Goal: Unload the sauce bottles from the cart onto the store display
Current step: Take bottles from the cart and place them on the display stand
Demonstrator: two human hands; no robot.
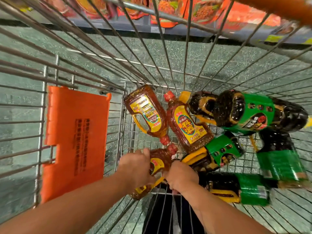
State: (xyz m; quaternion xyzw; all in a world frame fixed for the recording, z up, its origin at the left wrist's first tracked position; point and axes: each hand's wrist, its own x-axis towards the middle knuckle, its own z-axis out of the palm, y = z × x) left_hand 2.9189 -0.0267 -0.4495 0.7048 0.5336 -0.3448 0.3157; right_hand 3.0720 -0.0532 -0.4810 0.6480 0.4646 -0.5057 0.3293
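Deep in the wire cart [81, 53]: left hand [135, 164] with grip clamped on an amber bottle [156, 163], right hand [182, 176] beside it, grip unclear. Two more amber bottles [189, 125] and dark green-labelled bottles [253, 112] lying on the cart floor.

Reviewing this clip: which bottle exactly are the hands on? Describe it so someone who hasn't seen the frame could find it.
Start at the orange flap on the cart's left; just right of it three amber bottles lie on the wire floor. The nearest amber bottle is the one, with the left hand gripping it and the right hand alongside. The other two lie untouched further in.
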